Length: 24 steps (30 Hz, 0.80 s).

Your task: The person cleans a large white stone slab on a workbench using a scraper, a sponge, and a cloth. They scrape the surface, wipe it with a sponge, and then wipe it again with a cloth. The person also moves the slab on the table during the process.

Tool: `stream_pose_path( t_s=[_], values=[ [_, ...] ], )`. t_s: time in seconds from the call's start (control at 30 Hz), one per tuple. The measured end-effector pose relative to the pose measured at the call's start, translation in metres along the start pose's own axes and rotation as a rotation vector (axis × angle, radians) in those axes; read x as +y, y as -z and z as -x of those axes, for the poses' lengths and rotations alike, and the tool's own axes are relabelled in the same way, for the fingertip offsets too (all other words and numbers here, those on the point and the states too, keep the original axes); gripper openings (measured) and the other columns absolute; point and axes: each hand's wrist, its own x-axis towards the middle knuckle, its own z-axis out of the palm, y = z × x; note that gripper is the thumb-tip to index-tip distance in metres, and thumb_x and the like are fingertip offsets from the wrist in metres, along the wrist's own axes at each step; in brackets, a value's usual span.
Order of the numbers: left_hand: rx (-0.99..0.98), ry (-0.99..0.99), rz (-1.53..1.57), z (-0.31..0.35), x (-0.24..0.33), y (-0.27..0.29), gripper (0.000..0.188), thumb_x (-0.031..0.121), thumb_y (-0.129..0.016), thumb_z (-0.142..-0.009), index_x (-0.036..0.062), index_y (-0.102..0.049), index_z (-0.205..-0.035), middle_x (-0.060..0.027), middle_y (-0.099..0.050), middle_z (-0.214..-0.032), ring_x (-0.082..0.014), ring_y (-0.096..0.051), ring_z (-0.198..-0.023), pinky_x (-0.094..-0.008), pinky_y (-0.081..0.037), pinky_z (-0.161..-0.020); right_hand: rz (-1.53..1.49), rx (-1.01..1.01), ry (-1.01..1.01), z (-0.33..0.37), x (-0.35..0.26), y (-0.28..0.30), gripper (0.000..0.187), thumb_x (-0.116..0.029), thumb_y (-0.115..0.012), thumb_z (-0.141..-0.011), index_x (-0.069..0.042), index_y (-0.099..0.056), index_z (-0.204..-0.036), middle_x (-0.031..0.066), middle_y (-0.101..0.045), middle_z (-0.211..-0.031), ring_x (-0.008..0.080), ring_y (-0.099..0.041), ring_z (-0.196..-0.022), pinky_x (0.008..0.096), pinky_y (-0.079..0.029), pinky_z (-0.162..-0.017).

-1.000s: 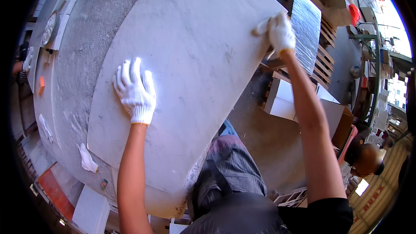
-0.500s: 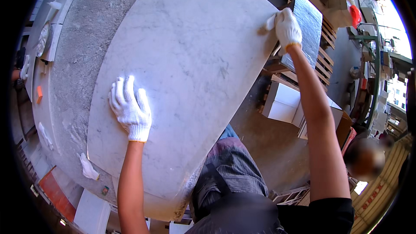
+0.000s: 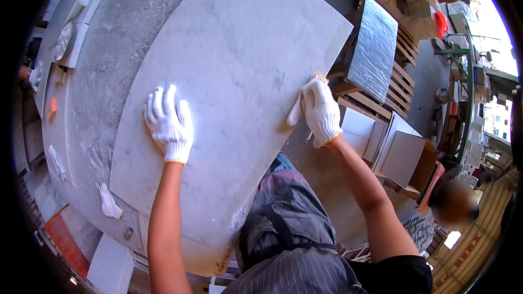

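White cartons [image 3: 400, 152] sit just beside the right hand [image 3: 320, 110].

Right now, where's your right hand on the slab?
In the head view, the right hand grips the marble slab's right edge, beside the dark tile on the pallets.

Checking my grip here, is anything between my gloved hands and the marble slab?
Nothing visible. The left hand lies flat on the slab, and the right hand is at its right edge, holding a small orange-tipped thing against it.
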Motion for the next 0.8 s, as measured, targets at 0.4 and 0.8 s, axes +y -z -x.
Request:
stream_pose_path(
  t_s=[0.4,0.8],
  values=[
    [-0.033,-0.033,0.008,0.0,0.002,0.001,0.045,0.032,-0.057,-0.098,0.015,-0.053,-0.14,-0.0126,-0.05,-0.143,-0.0347,-0.044,-0.133,-0.0502,-0.033,-0.113,0.208,0.131,-0.235,-0.182,0.109,0.053,0.026,-0.031,-0.05,-0.099,-0.006,-0.055,-0.104,0.0292,-0.065,-0.092,0.0499,-0.063,-0.089,0.0524,-0.05,-0.081],
    [-0.004,-0.044,0.008,-0.002,0.003,-0.005,0.044,0.033,-0.056,-0.099,0.0147,-0.054,-0.139,-0.0136,-0.051,-0.142,-0.0359,-0.045,-0.133,-0.0514,-0.033,-0.112,0.273,0.081,-0.237,-0.178,0.103,0.066,0.028,-0.033,-0.05,-0.099,-0.006,-0.055,-0.104,0.0295,-0.065,-0.094,0.049,-0.063,-0.091,0.0552,-0.048,-0.08]
  ],
)
